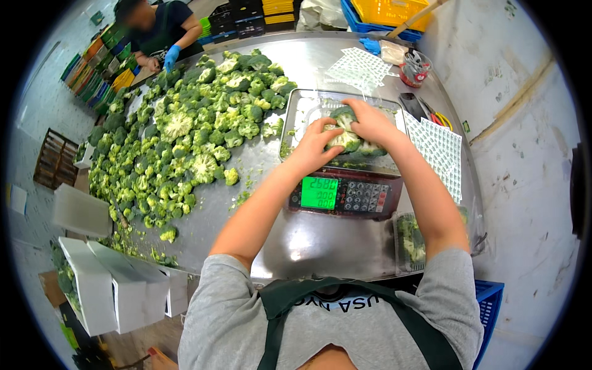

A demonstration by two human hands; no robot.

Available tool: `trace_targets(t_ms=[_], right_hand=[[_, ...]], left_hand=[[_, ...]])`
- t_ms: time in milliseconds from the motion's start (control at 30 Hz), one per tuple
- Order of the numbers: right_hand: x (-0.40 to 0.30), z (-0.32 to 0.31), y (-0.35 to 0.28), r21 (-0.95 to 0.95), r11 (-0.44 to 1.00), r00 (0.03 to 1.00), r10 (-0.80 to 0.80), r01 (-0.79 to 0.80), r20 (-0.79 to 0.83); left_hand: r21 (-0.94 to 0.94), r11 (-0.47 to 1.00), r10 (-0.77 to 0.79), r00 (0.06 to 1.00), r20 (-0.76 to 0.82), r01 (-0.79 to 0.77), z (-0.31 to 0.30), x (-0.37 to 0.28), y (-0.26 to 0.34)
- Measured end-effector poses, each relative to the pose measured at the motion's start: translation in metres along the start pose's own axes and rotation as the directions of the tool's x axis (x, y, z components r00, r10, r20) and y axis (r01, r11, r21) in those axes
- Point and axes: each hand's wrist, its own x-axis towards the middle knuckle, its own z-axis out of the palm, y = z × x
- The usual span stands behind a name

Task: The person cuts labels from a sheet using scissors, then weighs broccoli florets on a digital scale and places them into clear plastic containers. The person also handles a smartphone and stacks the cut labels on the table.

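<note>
Both my hands are on broccoli florets [346,138] in a clear plastic container, which rests on the steel tray [283,134] of a digital scale [344,194]. My left hand [317,145] curves over the florets' left side, fingers spread against them. From the upper right, my right hand [370,121] presses its fingers on a floret. Below the tray the scale's green display is lit. A large heap of broccoli florets [185,138] covers the steel table left of the scale. Near my right forearm stands a clear container filled with broccoli [410,240].
Sheets of labels [437,152], a phone [413,105], yellow-handled pliers [441,119] and a plastic tub [415,69] lie right of the scale. A co-worker [162,27] with one blue glove stands across the heap. White foam boxes [92,286] stand at the lower left.
</note>
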Motion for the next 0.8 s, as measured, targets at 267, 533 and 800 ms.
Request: trace_targets(t_ms=[267, 533, 800], right_hand=[[-0.053, -0.050, -0.014, 0.322, 0.917, 0.873, -0.053, 0.234, -0.485], [-0.151, -0.036, -0.017, 0.616, 0.784, 0.699, 0.398, 0.076, -0.594], [-0.181, -0.010, -0.029, 0.682, 0.731, 0.684, 0.504, -0.011, -0.528]], left_hand=[[-0.025, 0.996, -0.086, 0.844, -0.530, 0.085, -0.025, -0.057, -0.028], [0.326, 0.718, -0.383, 0.741, -0.552, 0.615, -0.121, -0.168, -0.196], [0.117, 0.855, -0.467, 0.849, -0.248, 0.505, -0.134, -0.183, -0.178]])
